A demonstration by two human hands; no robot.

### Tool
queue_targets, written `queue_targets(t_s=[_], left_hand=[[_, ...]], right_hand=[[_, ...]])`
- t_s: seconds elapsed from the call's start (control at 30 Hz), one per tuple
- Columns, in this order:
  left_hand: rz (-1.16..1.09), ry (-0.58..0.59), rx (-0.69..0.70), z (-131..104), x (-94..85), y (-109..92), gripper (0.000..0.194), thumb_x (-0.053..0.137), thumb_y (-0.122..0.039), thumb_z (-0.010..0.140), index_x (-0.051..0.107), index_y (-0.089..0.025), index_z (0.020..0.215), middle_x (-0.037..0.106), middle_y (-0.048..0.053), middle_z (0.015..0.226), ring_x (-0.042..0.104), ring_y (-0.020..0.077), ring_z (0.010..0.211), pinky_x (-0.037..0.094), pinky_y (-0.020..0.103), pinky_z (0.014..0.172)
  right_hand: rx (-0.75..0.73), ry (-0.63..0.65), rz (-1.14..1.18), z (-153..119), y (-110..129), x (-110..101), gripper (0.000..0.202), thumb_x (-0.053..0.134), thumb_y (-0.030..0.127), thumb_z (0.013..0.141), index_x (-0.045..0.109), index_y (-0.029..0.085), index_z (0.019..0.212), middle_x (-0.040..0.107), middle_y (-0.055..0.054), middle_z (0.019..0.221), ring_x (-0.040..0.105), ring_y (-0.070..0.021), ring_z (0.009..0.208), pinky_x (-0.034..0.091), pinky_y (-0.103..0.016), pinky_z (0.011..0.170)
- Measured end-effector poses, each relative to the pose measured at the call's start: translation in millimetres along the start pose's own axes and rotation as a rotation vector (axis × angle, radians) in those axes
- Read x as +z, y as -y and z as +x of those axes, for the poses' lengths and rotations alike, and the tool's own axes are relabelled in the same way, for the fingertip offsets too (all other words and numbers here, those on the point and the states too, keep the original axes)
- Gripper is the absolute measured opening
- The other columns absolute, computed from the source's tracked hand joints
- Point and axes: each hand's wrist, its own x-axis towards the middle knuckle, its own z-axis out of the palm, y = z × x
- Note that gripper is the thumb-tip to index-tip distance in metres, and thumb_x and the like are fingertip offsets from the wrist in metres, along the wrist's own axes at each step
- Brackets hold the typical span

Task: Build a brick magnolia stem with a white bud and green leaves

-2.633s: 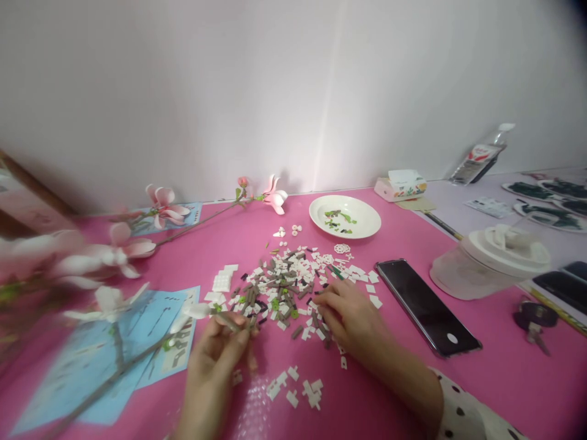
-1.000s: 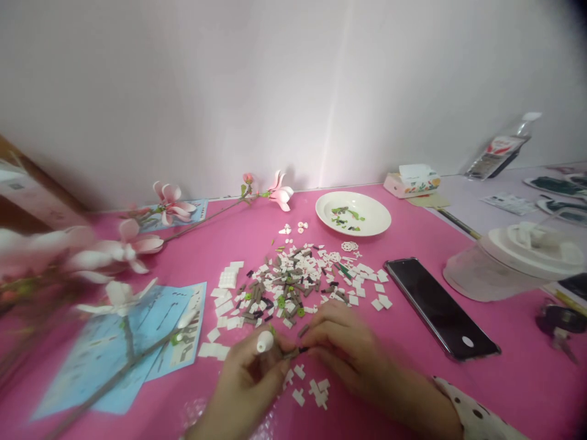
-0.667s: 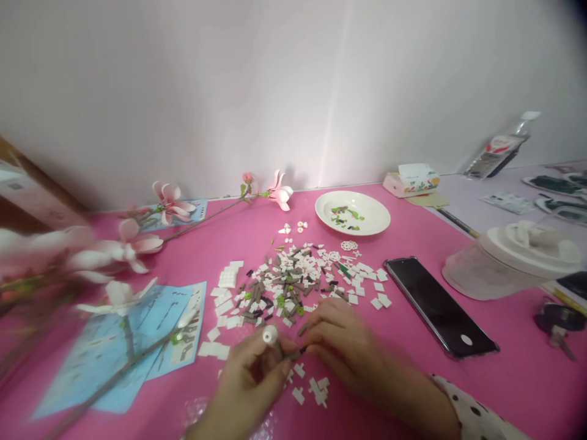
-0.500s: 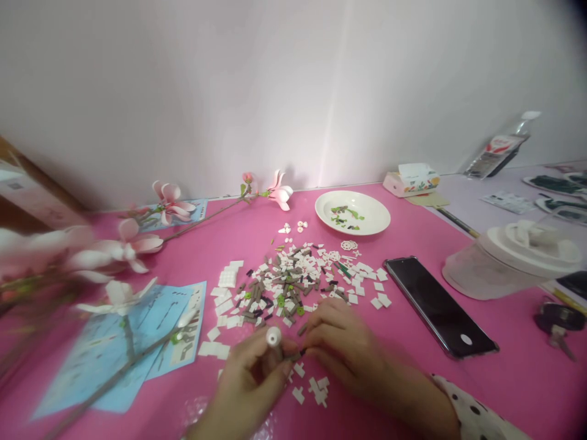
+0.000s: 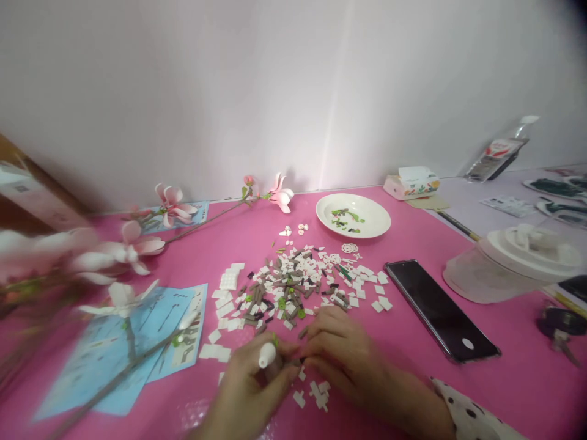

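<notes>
My left hand point(image 5: 250, 388) is closed around a small building-brick stem with a white rounded bud point(image 5: 267, 355) on its end and a bit of green beside it. The bud points up and toward me. My right hand point(image 5: 346, 348) comes in from the right with its fingertips pinched close to the left hand's, at a small dark piece point(image 5: 300, 361) mostly hidden between them. Just beyond both hands lies a pile of loose white, brown, dark and lime-green bricks point(image 5: 293, 278). A few white pieces point(image 5: 320, 394) lie below the right hand.
Blue instruction sheets point(image 5: 105, 360) lie at left, with flower branches point(image 5: 137, 354) over them. A white plate point(image 5: 380, 217) with green pieces stands at the back. To the right are a black phone point(image 5: 443, 308), a lidded cup point(image 5: 486, 281), a tissue pack point(image 5: 413, 183) and a bottle point(image 5: 499, 150).
My left hand has turned the bud, so it tilts slightly left and lower, and green now shows behind it. Both hands' fingertips remain close together.
</notes>
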Motion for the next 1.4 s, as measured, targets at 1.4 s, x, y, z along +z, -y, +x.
queue_targets(t_s=[1.4], left_hand=[[0.099, 0.034, 0.134, -2, -2.9, -17, 0.013, 0.058, -0.022, 0.086, 0.062, -0.019, 0.075, 0.061, 0.001, 0.067, 0.057, 0.015, 0.062, 0.043, 0.023, 0.057]], right_hand=[[0.129, -0.025, 0.187, 1, 9, -7, 0.008, 0.059, 0.02, 0.088, 0.063, 0.018, 0.082, 0.062, -0.005, 0.078, 0.054, -0.0184, 0.08, 0.046, -0.034, 0.075]])
